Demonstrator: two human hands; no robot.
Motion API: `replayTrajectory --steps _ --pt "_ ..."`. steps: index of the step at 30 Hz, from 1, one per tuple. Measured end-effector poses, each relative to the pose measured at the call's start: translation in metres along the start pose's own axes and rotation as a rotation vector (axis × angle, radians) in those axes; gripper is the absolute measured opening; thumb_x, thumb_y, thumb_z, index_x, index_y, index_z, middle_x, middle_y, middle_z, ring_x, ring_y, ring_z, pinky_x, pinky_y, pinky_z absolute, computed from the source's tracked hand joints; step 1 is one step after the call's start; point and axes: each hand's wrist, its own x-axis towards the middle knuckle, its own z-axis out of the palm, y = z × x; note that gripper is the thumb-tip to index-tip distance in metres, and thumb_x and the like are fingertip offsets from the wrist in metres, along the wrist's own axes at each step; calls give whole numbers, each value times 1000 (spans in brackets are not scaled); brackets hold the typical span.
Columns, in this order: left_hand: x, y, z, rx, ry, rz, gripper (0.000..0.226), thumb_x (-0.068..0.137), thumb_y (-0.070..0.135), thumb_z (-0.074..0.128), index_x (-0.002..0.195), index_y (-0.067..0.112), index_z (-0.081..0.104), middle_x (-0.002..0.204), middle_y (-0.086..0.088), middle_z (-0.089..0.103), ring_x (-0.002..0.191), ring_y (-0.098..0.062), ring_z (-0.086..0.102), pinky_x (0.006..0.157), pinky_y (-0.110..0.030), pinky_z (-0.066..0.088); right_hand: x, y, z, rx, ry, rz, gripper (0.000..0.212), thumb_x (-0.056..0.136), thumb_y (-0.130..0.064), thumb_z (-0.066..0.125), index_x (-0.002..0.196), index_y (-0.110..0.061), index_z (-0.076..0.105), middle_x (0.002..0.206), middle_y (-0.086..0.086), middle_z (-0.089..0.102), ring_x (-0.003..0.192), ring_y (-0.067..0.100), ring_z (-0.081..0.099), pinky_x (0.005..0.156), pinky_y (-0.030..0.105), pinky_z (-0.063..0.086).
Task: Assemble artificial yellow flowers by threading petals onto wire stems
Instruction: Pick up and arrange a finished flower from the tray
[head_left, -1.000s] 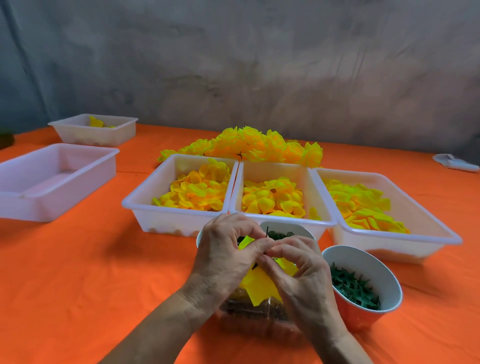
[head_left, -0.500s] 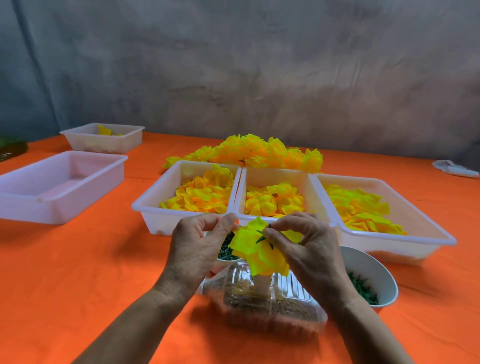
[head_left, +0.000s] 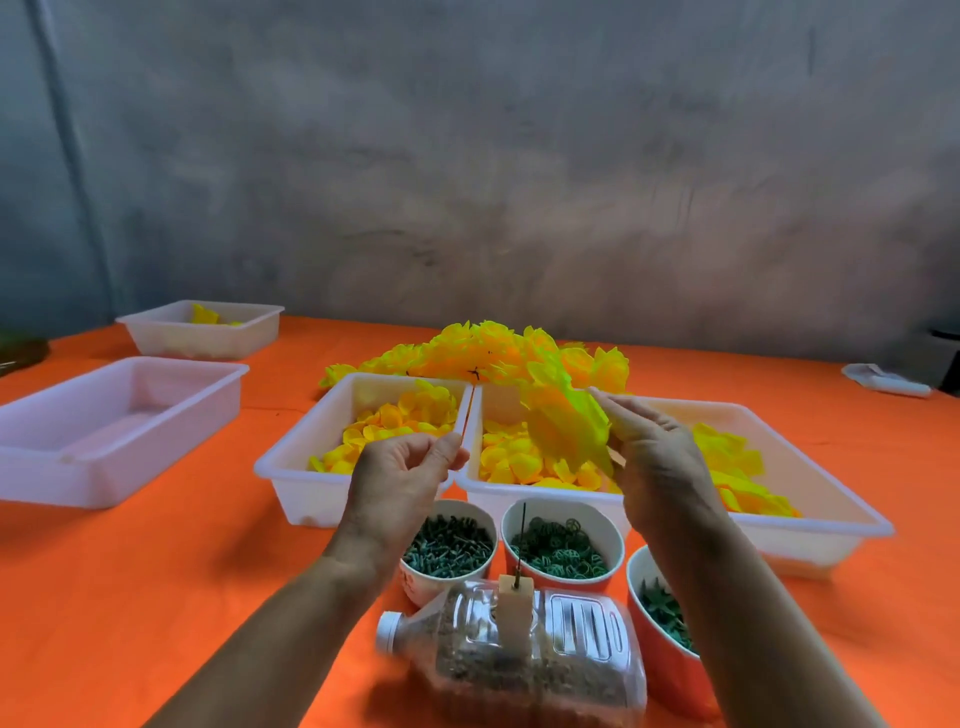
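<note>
While two white bins (head_left: 119, 431) are kept at the table's left edge, the left hand (head_left: 400, 483) is held loosely curled with nothing in it. A blurred yellow flower (head_left: 563, 426) is gripped by the right hand (head_left: 654, 457) above the middle petal tray (head_left: 470, 470), beyond the upright wire (head_left: 520, 545).

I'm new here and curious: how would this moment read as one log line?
right hand: holds yellow flower above petal trays | left hand: curled, grip unclear | wire spike: bare
</note>
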Motion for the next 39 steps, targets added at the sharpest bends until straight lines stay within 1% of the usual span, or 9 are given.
replayTrajectory --steps 7,10,14,18,23,26,29,34,39 --pt "46 6 33 22 -186 -256 34 84 50 59 89 17 63 90 -2 67 73 -15 62 65 -29 50 37 43 12 482 -16 465 5 85 -14 58 86 -13 63 76 6 69 75 19 55 67 29 42" --pt "63 5 45 -98 -228 -415 36 79 49 65 88 14 63 80 -2 69 68 -17 67 64 -30 54 49 49 19 497 -55 441 15 70 -15 64 84 -11 64 72 8 69 72 18 56 66 30 42" --pt "86 -4 50 -299 -149 -457 13 81 16 70 76 10 60 52 1 63 50 -13 60 57 -27 51 68 57 17 479 -51 446 6 83 -5 58 87 -8 62 68 8 69 69 20 58 62 30 44" --pt "106 -11 49 -191 -87 -308 8 84 3 65 84 10 62 69 -6 65 53 -12 59 53 -24 50 85 66 13 315 -142 415 17 78 2 59 90 -9 65 70 9 68 57 16 58 50 22 46" --pt "131 -16 49 -102 -81 -90 14 84 -3 64 83 10 64 85 -16 63 75 -24 57 62 -33 47 105 78 9 47 -320 233 24 81 0 60 78 -16 77 76 5 72 68 15 65 71 31 49" --pt "146 -23 54 -97 -52 -40 15 82 -7 64 83 9 64 81 -14 62 72 -21 56 51 -21 47 115 80 11 -139 -360 112 14 78 -7 69 75 -17 77 77 3 73 73 13 63 77 31 48" --pt "158 -33 60 -157 -5 -28 8 82 0 67 87 7 65 76 -6 64 65 -12 57 46 -13 44 129 84 14 -198 -328 -7 9 68 -5 75 64 -14 73 60 0 67 53 6 55 58 19 42" --pt "178 -61 71 -288 177 -195 18 91 27 59 79 14 60 72 -2 59 64 -14 51 59 -26 42 154 102 8 -202 -251 -62 23 78 13 61 69 -5 70 54 9 60 46 8 51 50 17 36" --pt "176 -91 86 -296 59 -394 28 86 41 62 83 13 66 73 -3 67 66 -19 62 43 -22 47 163 120 3 -220 -206 -44 16 62 7 67 57 -9 66 47 4 59 39 4 47 45 16 34"
